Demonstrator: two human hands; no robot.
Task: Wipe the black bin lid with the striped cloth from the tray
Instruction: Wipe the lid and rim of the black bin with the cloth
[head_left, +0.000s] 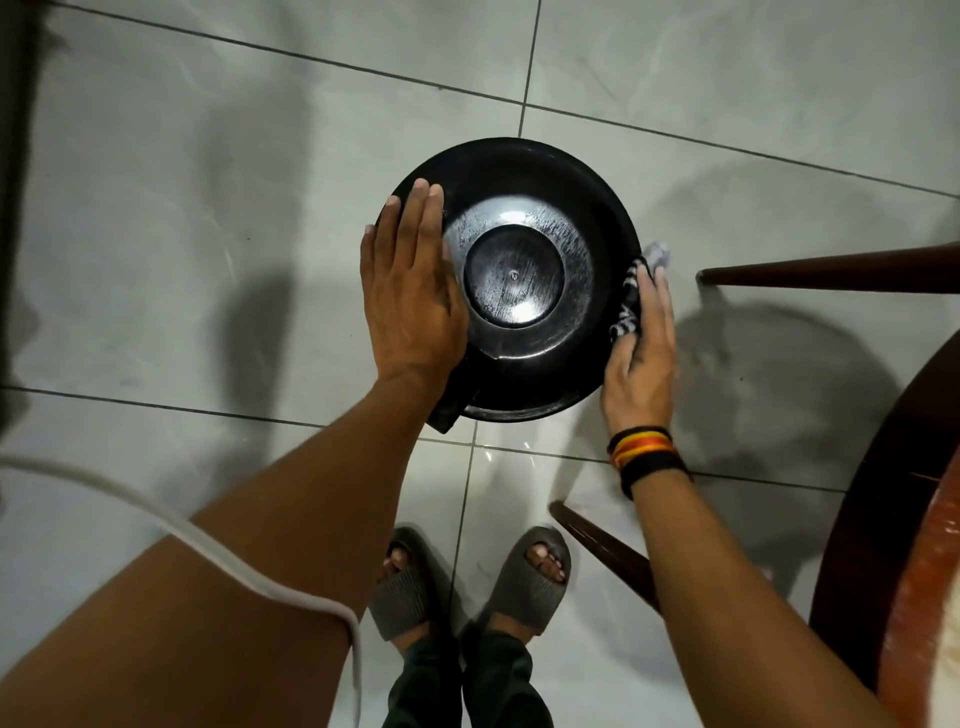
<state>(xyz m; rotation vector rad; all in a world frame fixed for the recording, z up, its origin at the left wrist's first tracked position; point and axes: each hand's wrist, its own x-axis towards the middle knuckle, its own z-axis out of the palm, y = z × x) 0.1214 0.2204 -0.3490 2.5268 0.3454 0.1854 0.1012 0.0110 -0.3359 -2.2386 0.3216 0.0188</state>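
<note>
The round black bin lid (519, 270) sits on the bin in the middle of the tiled floor, glossy with streaks around its raised centre disc. My left hand (413, 291) lies flat on the lid's left side, fingers straight and pointing away from me. My right hand (641, 353) presses the black-and-white striped cloth (631, 296) against the lid's right rim, fingers straight over the cloth. A grey end of the cloth sticks out past my fingertips. No tray is in view.
Two dark wooden legs (831, 270) (608, 551) of a round table (883, 519) stand right of the bin. A white cable (249, 566) crosses my left forearm. My feet in grey slippers (467, 582) stand just behind the bin on pale tiles.
</note>
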